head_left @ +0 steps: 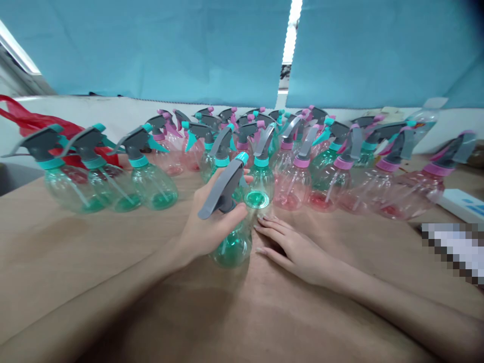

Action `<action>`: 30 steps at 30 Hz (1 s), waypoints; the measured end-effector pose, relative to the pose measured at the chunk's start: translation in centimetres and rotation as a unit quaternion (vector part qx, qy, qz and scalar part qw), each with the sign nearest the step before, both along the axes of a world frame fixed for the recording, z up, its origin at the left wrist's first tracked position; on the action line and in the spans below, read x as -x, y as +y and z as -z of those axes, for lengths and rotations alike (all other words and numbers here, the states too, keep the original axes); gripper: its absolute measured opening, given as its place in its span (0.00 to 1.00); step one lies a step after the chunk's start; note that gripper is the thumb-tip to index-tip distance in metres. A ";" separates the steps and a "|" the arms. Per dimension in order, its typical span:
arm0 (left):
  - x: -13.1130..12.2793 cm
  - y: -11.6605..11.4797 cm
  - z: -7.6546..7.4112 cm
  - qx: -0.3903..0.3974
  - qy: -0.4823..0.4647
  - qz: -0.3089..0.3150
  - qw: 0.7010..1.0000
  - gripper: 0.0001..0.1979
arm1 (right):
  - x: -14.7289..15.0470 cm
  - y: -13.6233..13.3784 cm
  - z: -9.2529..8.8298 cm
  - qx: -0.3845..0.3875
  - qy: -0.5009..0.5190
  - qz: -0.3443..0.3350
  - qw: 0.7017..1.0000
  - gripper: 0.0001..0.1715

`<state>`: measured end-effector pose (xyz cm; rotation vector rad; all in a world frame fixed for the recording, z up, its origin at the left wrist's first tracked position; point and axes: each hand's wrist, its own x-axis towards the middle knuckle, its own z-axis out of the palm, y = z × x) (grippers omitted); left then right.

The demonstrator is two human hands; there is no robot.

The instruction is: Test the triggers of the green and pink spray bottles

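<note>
My left hand (212, 217) is wrapped round the neck of a green spray bottle (231, 247), with its grey trigger head showing above my fingers. The bottle tilts slightly, and I cannot tell whether its base touches the table. My right hand (291, 244) lies with fingers stretched out on the table, just right of that bottle and holding nothing. Ahead of my fingertips stand a clear green spray bottle (259, 186) and a pink spray bottle (293, 186). Three more green spray bottles (155, 184) stand to the left.
Several more pink and green spray bottles crowd the back of the wooden table (159, 312). A red plastic bag (49, 121) lies at the far left. A white box (463, 204) and a blurred-out object (457, 252) are at the right. A blue curtain (170, 50) hangs behind.
</note>
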<state>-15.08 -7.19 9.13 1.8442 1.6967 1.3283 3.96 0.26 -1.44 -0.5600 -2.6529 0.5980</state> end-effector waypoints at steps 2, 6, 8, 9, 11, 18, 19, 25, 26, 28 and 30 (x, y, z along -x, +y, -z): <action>0.0 0.0 0.0 -0.004 0.008 -0.001 1.000 0.20 | 0.0 0.0 -0.1 -0.001 -0.006 0.001 1.000 0.30; 0.0 0.0 -0.1 -0.002 0.014 -0.002 1.000 0.20 | 0.0 -0.1 -0.1 0.000 -0.015 0.002 1.000 0.30; 0.0 0.0 -0.1 -0.003 0.015 -0.003 1.000 0.19 | 0.0 0.0 -0.1 -0.002 -0.016 0.002 1.000 0.30; 0.0 0.0 -0.1 -0.005 0.016 -0.003 1.000 0.19 | 0.0 0.0 -0.1 -0.003 -0.015 0.001 1.000 0.31; 0.0 0.0 -0.1 -0.004 0.018 -0.002 1.000 0.19 | 0.0 0.0 -0.1 -0.005 -0.012 0.000 1.000 0.31; 0.1 -0.1 0.0 -0.005 0.014 0.004 1.000 0.19 | 0.0 -0.1 -0.1 0.002 -0.002 0.003 1.000 0.30; 0.2 -0.1 0.0 -0.006 0.015 0.004 1.000 0.19 | 0.0 -0.1 -0.1 0.001 -0.001 0.004 1.000 0.30; 0.2 -0.1 0.1 -0.009 0.021 -0.002 1.000 0.18 | 0.0 -0.1 -0.1 -0.002 0.004 0.003 1.000 0.29; 0.2 -0.1 0.1 -0.011 0.022 -0.001 1.000 0.18 | 0.0 -0.1 -0.1 -0.001 0.002 0.001 1.000 0.29; 0.2 0.0 0.1 -0.014 0.024 0.000 1.000 0.18 | 0.0 0.0 -0.1 -0.001 -0.001 -0.001 1.000 0.29; 0.2 0.0 0.1 -0.014 0.026 0.001 1.000 0.17 | 0.0 0.0 -0.1 -0.004 -0.005 0.000 1.000 0.30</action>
